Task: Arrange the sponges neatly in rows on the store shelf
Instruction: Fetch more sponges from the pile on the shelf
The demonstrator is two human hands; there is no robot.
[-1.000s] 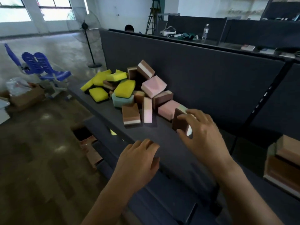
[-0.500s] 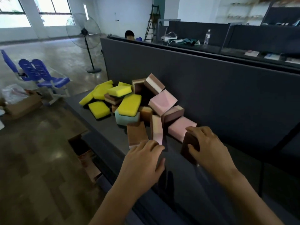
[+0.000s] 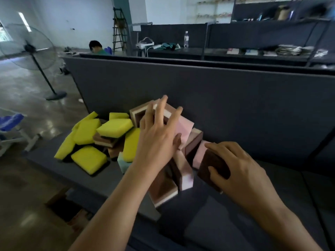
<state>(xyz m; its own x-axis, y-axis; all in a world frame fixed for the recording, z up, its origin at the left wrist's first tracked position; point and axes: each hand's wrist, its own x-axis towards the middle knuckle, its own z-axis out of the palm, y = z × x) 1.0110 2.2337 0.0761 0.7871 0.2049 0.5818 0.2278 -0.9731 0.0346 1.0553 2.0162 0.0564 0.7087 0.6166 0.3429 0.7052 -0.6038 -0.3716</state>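
A loose pile of sponges lies on the dark grey shelf (image 3: 101,180) against its back panel. Yellow sponges (image 3: 88,160) lie at the left, brown and pink ones (image 3: 184,127) in the middle, and a pale green one (image 3: 122,163) sits low in the pile. My left hand (image 3: 155,140) reaches over the brown and pink sponges with fingers spread and straight, holding nothing. My right hand (image 3: 233,169) grips a dark brown sponge (image 3: 212,163) standing on the shelf at the pile's right edge. A brown sponge with a white layer (image 3: 163,189) lies below my left wrist.
A lower shelf (image 3: 208,223) juts out in front of me. A standing fan (image 3: 29,51) and a blue chair (image 3: 10,124) are on the floor at left. A person sits behind the back panel (image 3: 235,105). Behind stand more shelves with a bottle (image 3: 186,39).
My left hand rose from the shelf's front edge and reached forward over the pile with fingers spread. My right hand kept hold of the dark brown sponge. The camera moved closer.
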